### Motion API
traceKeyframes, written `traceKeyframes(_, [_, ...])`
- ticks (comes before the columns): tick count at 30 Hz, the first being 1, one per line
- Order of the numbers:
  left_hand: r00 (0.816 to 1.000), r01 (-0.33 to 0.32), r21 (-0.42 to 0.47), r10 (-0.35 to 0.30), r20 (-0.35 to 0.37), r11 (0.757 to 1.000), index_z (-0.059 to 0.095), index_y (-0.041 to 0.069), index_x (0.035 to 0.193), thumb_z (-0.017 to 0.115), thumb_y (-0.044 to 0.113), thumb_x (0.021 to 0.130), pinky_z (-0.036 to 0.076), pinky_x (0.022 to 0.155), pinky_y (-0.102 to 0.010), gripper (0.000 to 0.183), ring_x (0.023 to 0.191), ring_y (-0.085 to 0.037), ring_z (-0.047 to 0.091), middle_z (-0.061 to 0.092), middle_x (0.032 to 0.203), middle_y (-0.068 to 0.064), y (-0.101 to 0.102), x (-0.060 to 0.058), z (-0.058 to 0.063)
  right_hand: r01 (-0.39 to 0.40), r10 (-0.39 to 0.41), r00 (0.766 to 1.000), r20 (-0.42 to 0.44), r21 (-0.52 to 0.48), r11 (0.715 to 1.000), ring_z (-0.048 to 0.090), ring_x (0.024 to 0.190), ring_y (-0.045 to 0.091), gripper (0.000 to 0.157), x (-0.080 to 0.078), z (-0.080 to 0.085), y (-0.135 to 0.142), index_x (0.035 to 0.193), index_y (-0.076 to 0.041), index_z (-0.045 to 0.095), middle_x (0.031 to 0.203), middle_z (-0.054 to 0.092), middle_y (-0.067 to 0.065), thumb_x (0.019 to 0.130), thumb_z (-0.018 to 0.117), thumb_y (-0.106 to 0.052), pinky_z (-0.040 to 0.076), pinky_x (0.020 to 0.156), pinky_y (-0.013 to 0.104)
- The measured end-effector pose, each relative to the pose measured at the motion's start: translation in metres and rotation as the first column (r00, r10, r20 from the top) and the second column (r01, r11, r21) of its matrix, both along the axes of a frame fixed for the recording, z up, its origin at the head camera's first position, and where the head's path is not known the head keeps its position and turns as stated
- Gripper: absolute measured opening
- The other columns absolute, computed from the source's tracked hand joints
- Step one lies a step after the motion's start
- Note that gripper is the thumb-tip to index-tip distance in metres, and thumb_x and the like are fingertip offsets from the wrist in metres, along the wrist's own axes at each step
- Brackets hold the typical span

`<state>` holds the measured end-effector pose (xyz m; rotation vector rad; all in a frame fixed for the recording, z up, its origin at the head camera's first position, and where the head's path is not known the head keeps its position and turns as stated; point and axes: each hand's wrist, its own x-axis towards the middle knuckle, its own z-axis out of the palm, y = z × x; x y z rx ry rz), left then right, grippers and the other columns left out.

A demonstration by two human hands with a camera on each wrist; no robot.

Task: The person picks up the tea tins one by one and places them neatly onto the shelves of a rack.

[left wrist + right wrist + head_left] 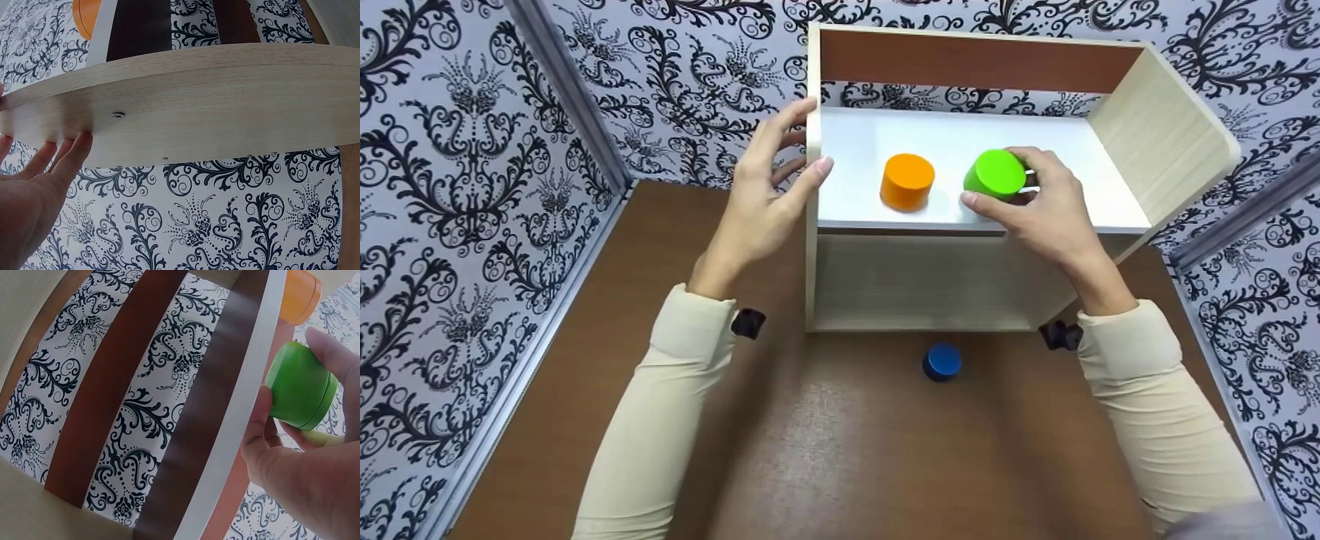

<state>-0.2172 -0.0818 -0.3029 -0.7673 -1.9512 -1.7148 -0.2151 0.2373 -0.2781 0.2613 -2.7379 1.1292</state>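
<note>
In the head view my right hand [1050, 206] holds a green lidded round container [995, 173] at the white upper board [952, 135] of a wooden shelf unit. The right wrist view shows thumb and fingers on opposite sides of the green container [301, 385], a seam running round its body. To its left an orange round container [907, 182] stands upright on the same board. My left hand [761, 187] grips the front edge of the left side panel [813, 180], thumb at the edge. Its other fingertips press the panel's outer face [169, 124].
A blue round container [943, 361] sits on the brown table [840, 450] in front of the unit. Below the white board is a lower compartment [907, 281]. Patterned walls [472, 225] with grey metal strips stand on the left, back and right.
</note>
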Motion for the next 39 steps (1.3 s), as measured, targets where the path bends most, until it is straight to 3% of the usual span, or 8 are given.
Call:
traceKeyframes(12, [1.0,-0.009,-0.012,0.009,0.012,1.0,0.048,0.008,0.149,0.065,0.017,0.098,0.053,0.105,-0.038,0.054,0.124,-0.025,0.054,0.049,0.141,-0.009,-0.0008,0.0009,0.0007,-0.006,0.006,1.0,0.007,0.017,1.0,0.047,0.11,0.027,0.07,-0.0051,-0.0011,-0.0006,0.139,-0.007,0.057,0.122,0.053,0.013,0.084,0.082,-0.043,0.044,0.09,0.035])
traceKeyframes(39, [1.0,-0.01,-0.019,0.01,0.011,1.0,0.047,0.008,0.15,0.065,0.017,0.098,0.053,0.105,-0.038,0.055,0.125,-0.026,0.054,0.049,0.141,-0.009,-0.0012,0.0018,0.0004,0.008,-0.01,0.999,0.042,0.055,0.998,0.044,0.112,0.031,0.074,-0.0091,-0.0056,-0.0026,0.14,-0.006,0.057,0.122,0.05,0.016,0.083,0.082,-0.045,0.041,0.092,0.041])
